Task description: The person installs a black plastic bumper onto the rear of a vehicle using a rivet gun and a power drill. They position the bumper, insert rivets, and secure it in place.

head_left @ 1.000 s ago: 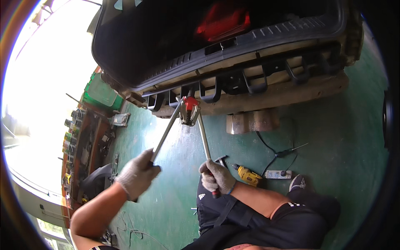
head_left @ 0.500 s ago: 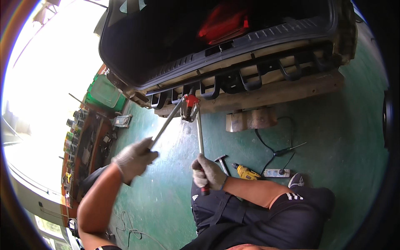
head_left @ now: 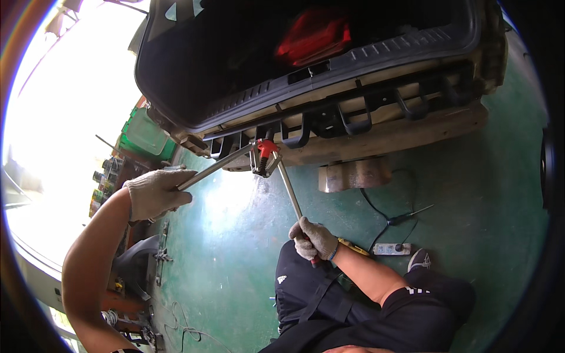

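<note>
In my gloved left hand (head_left: 156, 194) is the left handle of a two-handled lever riveter (head_left: 267, 148) with a red head and long metal arms. My gloved right hand (head_left: 316, 240) is wrapped round the other handle, whose red grip end shows below the fist. The two arms stand wide apart. The riveter's head meets the black slotted bumper bracket (head_left: 325, 120) at the rear of a car; its tip is hidden there. Below the bracket runs a dull brown bumper beam (head_left: 400, 132).
The car's open black trunk (head_left: 235, 59) holds a red item (head_left: 315, 38). On the green floor lie a curved metal piece (head_left: 356, 173), a cabled tool (head_left: 406, 216), a white power strip (head_left: 392, 249) and a partly hidden yellow drill (head_left: 352, 244). A cluttered shelf with green bins (head_left: 147, 132) stands left.
The riveter's arms have spread farther apart. My left hand has moved left and up with its handle, and my right hand has shifted right. The head stays at the bracket.
</note>
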`<action>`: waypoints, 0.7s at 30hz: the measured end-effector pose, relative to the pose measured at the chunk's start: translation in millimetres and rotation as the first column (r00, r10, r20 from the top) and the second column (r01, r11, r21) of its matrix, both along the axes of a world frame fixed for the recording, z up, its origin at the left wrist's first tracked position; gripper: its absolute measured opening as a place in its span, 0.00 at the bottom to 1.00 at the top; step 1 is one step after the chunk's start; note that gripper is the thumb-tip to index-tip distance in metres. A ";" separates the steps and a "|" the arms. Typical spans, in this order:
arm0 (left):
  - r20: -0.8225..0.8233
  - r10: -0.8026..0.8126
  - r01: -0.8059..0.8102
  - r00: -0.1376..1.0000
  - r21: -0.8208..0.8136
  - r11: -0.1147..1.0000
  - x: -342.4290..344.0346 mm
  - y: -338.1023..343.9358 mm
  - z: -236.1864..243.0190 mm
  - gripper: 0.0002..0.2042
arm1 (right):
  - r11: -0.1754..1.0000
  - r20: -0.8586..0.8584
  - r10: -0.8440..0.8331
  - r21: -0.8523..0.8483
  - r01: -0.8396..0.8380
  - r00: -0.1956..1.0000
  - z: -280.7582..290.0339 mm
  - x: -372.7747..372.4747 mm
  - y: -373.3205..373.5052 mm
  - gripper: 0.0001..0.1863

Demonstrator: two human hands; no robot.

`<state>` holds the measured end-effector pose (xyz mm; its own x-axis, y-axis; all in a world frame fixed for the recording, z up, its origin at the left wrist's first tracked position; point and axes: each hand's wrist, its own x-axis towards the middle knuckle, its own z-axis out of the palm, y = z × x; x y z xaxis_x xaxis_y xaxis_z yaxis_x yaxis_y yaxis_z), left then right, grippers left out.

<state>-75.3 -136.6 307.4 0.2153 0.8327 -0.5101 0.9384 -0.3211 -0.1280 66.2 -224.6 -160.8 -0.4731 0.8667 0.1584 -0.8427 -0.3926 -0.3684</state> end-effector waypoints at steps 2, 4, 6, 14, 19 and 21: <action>-0.016 0.092 -0.092 0.996 0.009 0.996 -2.1 -1.6 -4.7 0.29 | 1.000 -0.033 0.017 0.020 -0.016 0.999 -0.4 -6.0 0.6 0.32; 0.034 0.090 -0.091 0.995 0.023 0.996 -17.3 5.4 -16.7 0.31 | 1.000 -0.053 0.009 -0.029 -0.010 0.999 -1.1 -16.8 0.1 0.32; -0.019 0.206 -0.205 0.978 0.057 0.977 11.2 -12.6 -11.6 0.34 | 0.997 -0.082 0.004 -0.081 -0.011 0.997 9.6 -24.1 -1.3 0.32; 0.252 0.166 -0.200 0.953 0.115 0.973 -33.5 -39.1 -77.4 0.35 | 0.989 -0.083 -0.032 -0.147 0.019 0.996 31.2 -40.2 -13.3 0.33; 0.335 0.174 -0.230 0.926 0.136 0.964 -37.0 -58.3 -113.9 0.35 | 0.976 -0.150 -0.061 -0.214 0.028 0.987 50.9 -60.4 -20.8 0.33; 0.325 0.156 -0.218 0.933 0.164 0.962 -30.0 -61.2 -115.2 0.35 | 0.960 -0.178 -0.085 -0.278 0.033 0.980 68.5 -69.4 -22.3 0.32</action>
<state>-105.3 -197.8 192.2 0.1658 0.9490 -0.2683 0.9820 -0.1339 0.1331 -3.2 -246.8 -92.3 -0.4045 0.9145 -0.0067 -0.9107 -0.4035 -0.0885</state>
